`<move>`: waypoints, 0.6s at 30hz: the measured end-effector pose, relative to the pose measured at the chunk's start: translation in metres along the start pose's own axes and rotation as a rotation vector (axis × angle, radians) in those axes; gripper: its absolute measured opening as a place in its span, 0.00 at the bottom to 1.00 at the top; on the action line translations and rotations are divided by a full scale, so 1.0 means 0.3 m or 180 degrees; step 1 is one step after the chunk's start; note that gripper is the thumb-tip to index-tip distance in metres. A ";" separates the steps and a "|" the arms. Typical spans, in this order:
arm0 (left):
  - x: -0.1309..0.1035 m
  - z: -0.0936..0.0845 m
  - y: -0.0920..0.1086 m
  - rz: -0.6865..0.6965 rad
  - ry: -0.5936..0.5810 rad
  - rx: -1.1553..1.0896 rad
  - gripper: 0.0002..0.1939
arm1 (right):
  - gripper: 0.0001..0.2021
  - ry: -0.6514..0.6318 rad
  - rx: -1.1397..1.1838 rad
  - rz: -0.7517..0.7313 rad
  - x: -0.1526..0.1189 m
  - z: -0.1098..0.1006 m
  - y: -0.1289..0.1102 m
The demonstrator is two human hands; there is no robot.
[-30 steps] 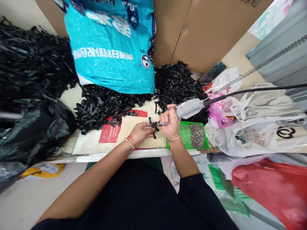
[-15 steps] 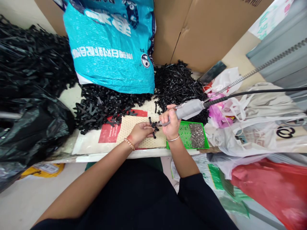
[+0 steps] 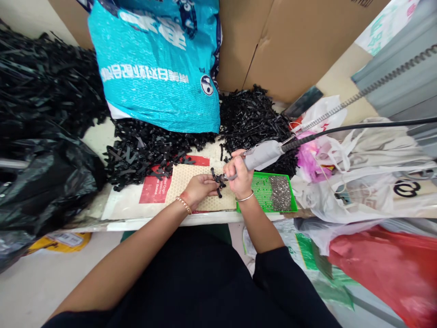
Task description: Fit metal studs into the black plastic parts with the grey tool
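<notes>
The left hand (image 3: 198,190) has its fingers closed on a small black plastic part (image 3: 219,193), at the tip of the grey cylindrical corded tool (image 3: 263,156) gripped by the right hand (image 3: 241,178). That piece seems unfinished; black plastic heaps at ten (image 3: 136,152) and one o'clock (image 3: 254,119) don't show which are done.

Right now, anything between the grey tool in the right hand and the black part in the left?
Nothing visible: the grey tool's tip, ahead of the right hand, appears to meet the black part. The left hand pinches from the opposite side.
</notes>
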State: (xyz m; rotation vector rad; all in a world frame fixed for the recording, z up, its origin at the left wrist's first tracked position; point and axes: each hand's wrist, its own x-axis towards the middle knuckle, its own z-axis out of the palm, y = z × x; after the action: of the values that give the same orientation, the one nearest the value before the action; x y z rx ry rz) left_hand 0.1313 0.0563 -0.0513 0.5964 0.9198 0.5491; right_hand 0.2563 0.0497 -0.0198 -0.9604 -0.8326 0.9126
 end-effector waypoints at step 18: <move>0.087 -0.015 -0.026 -0.0139 -0.0408 -0.0214 0.11 | 0.12 0.0551 -0.0653 0.0336 -0.006 -0.003 -0.123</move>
State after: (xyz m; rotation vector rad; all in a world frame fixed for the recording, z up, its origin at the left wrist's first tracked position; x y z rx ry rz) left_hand 0.1418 0.0692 -0.0733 0.5432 0.7885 0.4949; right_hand 0.2659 0.0372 0.0136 -1.2538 -0.7429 0.8313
